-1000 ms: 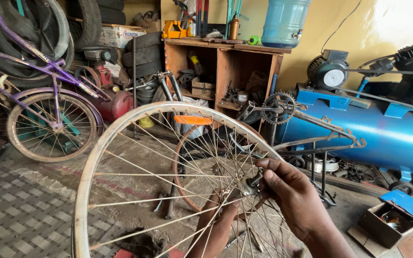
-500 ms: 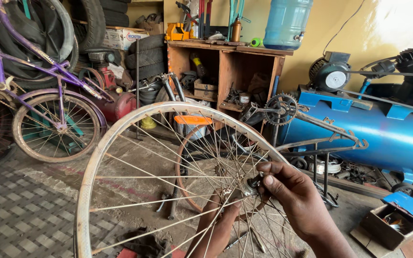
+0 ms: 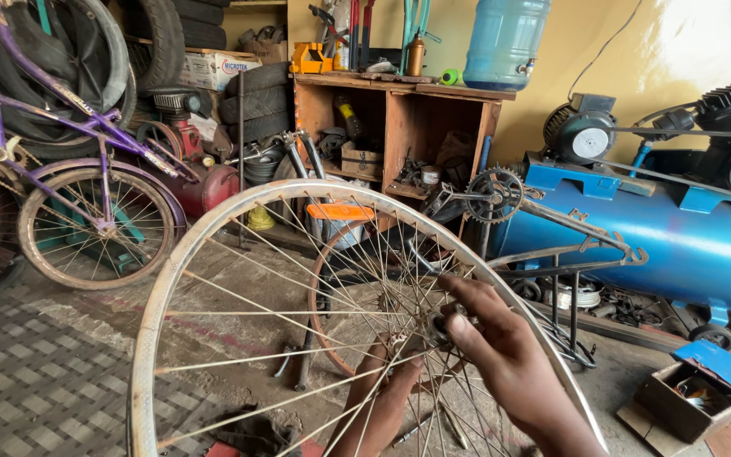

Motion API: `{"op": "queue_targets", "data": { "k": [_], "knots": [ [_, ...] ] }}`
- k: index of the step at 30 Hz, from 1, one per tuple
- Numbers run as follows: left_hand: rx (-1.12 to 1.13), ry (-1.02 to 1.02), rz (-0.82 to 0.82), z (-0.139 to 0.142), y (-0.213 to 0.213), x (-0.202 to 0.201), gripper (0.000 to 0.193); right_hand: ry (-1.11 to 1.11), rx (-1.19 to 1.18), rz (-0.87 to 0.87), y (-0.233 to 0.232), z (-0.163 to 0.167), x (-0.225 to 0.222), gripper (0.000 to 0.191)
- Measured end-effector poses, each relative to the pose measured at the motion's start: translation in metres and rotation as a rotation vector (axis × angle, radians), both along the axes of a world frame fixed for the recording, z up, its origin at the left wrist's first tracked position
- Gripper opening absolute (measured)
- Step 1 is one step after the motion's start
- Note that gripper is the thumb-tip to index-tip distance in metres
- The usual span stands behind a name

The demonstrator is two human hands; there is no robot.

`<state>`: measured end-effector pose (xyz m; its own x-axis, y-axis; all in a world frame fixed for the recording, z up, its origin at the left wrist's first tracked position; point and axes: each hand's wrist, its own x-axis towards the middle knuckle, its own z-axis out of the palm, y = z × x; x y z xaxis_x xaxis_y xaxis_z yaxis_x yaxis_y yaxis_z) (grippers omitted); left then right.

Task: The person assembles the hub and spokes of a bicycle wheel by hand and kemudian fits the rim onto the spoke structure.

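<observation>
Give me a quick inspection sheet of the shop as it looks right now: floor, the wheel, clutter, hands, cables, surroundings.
Surface: patterned floor, dusty, worn.
Job's things: bare spoked wheel rim upright, no tyre; hub at centre.
Clutter: open tool box, dark rag, loose tools on the ground.
Grips: right hand fingers on the hub; left hand behind the spokes, grip unclear.
Cables: thin wire down the yellow wall.
Surroundings: purple bicycle, blue compressor tank, wooden shelf, water jug, stacked tyres.

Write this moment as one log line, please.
right hand: fingertips at hub of bare silver spoked bicycle wheel | left hand: behind spokes, near hub | wheel: upright | behind: blue compressor tank
</observation>
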<state>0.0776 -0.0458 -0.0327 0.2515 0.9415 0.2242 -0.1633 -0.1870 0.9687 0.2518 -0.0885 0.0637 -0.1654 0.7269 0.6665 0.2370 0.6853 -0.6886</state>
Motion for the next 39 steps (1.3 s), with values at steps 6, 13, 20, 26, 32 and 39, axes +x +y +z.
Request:
{"op": "queue_targets", "data": {
  "k": [6,13,20,26,32,39],
  "knots": [
    [0.017,0.114,0.049,-0.001,-0.001,-0.005,0.061,0.519,-0.374,0.147,0.003,-0.001,0.019,0.046],
    [-0.010,-0.082,-0.021,-0.012,0.005,0.002,0.057,0.700,-0.398,0.202,0.001,0.000,0.002,0.043],
    [-0.029,-0.036,-0.006,-0.012,0.002,-0.003,0.047,0.612,-0.355,0.149,0.005,-0.007,-0.005,0.055],
    [-0.034,-0.109,-0.047,-0.012,0.004,-0.001,0.045,0.453,-0.310,0.005,0.005,-0.007,-0.017,0.047],
    [-0.079,-0.200,-0.073,-0.015,0.004,-0.004,0.047,0.318,-0.415,-0.007,0.002,-0.004,-0.015,0.038],
    [-0.139,-0.089,-0.028,-0.008,-0.001,-0.006,0.048,0.375,-0.351,0.063,0.015,-0.018,-0.010,0.016]
  ]
}}
